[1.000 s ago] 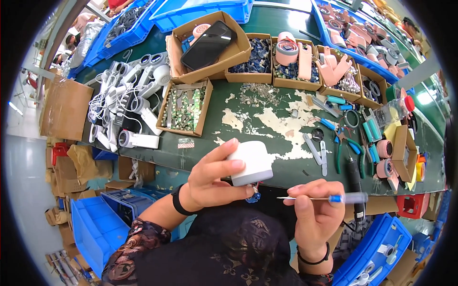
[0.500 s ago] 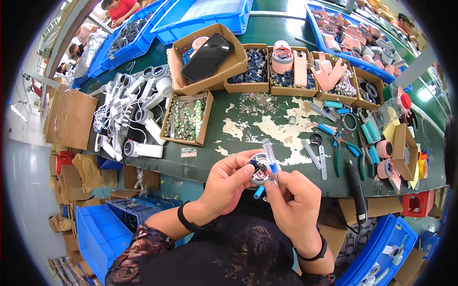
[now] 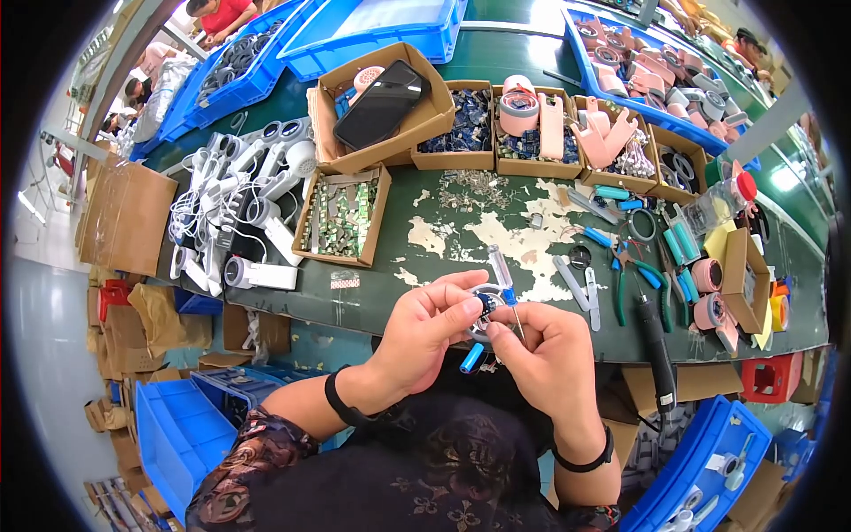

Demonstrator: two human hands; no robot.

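Note:
My left hand [image 3: 427, 332] is closed on a small round white fan housing [image 3: 480, 333], its thumb by a dark blue circuit board [image 3: 487, 306] at the rim. From the housing hangs a blue cylindrical battery [image 3: 472, 358]. A screwdriver [image 3: 501, 269] with a clear handle and blue collar is tucked in the fingers of my right hand [image 3: 541, 355], handle up and shaft pointing down. That hand's thumb and forefinger also meet at the housing's right side. Fingers hide much of the housing's inside.
White handheld fans [image 3: 257, 213] pile at the left, beside a carton of green boards [image 3: 346, 217]. Behind are cartons of parts, a black phone [image 3: 381, 105] and blue bins [image 3: 363, 40]. Pliers [image 3: 623, 275], batteries and a black electric screwdriver [image 3: 656, 346] lie at the right.
The screwdriver has tilted, and my right thumb and forefinger have closed in on the housing. The battery hangs slightly lower and further left.

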